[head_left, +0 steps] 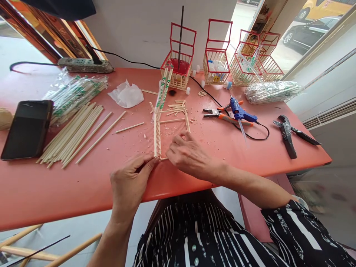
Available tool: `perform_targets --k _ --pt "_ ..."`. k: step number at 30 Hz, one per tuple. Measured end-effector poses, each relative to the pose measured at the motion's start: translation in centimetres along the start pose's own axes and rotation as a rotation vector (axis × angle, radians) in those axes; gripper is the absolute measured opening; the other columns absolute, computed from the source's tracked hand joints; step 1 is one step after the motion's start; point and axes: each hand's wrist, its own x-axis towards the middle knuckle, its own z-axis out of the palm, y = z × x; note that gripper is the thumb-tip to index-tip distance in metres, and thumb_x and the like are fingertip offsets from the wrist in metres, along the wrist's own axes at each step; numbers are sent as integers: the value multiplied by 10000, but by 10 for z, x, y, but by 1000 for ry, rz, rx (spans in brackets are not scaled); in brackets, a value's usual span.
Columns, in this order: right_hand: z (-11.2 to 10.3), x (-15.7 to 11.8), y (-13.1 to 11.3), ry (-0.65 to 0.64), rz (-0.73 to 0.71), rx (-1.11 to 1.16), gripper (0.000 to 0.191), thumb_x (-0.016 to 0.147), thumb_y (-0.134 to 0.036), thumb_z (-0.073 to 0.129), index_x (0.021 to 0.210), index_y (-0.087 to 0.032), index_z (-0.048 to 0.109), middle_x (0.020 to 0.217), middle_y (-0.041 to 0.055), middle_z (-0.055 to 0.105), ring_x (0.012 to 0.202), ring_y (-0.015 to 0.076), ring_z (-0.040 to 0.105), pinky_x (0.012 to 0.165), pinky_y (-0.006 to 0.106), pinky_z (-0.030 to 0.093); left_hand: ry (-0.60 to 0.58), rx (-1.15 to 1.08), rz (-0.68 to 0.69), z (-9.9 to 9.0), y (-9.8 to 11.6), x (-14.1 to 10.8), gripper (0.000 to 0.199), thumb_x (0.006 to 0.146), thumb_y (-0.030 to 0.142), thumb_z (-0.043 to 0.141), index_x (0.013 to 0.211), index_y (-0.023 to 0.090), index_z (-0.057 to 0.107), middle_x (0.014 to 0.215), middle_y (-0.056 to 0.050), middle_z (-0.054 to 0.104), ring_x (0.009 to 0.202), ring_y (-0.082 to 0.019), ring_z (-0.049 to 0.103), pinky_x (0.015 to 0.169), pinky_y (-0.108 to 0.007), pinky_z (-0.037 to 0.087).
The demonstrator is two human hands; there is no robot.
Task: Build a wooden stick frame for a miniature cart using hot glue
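A small frame of wooden sticks [157, 138] lies on the pink-red table near its front edge. My left hand [132, 177] pinches the frame's near left corner between thumb and fingers. Over the frame's right side, my right hand [187, 152] has its fingers curled and pressed together; whatever they hold is hidden beneath them. Beyond the frame sit short cut stick pieces [176, 106]. Paper-wrapped chopsticks [164, 89] lean across its far left corner. To the left are a row of bare chopsticks [73, 135] and one loose chopstick [100, 137].
Red-trimmed stick carts [178, 76] stand along the back. Pliers [226, 116], a blue glue gun [240, 111] with its cord, and black-handled cutters [288, 137] lie on the right. At left are a phone [27, 129], wrapped chopstick packs [79, 91] and a power strip [83, 65].
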Motion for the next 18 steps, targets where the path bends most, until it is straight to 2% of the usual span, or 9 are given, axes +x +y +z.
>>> perform_targets --k 8,14,18 --pt "-1 -2 1 0 14 11 265 1041 -75 421 913 -124 648 867 105 676 979 254 509 945 445 327 14 -2 5 1 -1 0 179 851 439 701 838 279 782 848 50 760 801 -158 692 752 -250 515" --pt "-19 -14 13 20 75 11 180 1031 -111 504 928 -137 650 991 102 691 1028 245 473 955 453 284 13 -14 -1 0 1 1 158 843 419 708 824 280 781 863 47 771 826 -166 709 773 -251 531" --pt "-28 -17 14 -34 64 -16 210 1015 -84 509 891 -145 667 941 84 685 1008 241 476 949 455 284 14 -13 1 0 0 1 167 844 425 702 831 280 783 870 38 774 830 -175 714 773 -259 541"
